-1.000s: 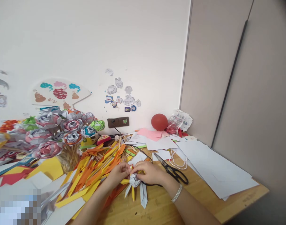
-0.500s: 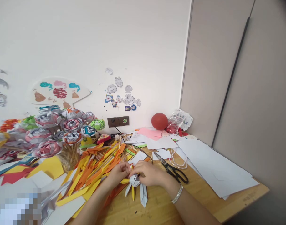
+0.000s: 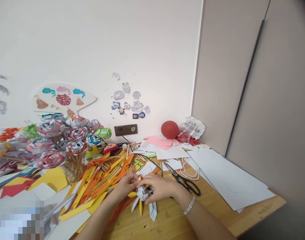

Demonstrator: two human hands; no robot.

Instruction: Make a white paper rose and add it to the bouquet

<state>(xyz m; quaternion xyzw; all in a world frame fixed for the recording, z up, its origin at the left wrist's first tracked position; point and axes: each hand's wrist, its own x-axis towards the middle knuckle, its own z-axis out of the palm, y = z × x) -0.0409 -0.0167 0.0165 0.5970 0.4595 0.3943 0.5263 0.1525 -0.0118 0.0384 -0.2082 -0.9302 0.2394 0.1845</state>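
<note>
Between my hands is a folded paper flower (image 3: 142,193) with a white, bud-like centre and white and yellow pointed petals spreading out over the table. My left hand (image 3: 128,183) is closed at its far left side, the fingertips pinching a yellow and white folded part. My right hand (image 3: 156,187) curves around the right side, fingers on the far edge and thumb low by the white centre. A long white folded strip (image 3: 153,211) points toward me below the right hand. The fingers hide part of the flower.
Yellow and orange folded strips (image 3: 99,181) pile up at left, beside a bunch of paper roses (image 3: 76,133). Black-handled scissors (image 3: 185,181), a bead string (image 3: 190,175) and white paper sheets (image 3: 225,173) lie at right. A red balloon (image 3: 170,129) rests by the wall.
My right thumb has moved down and out along the flower's right side, showing more of the white centre. The flower has shifted slightly left; my left hand keeps its pinch.
</note>
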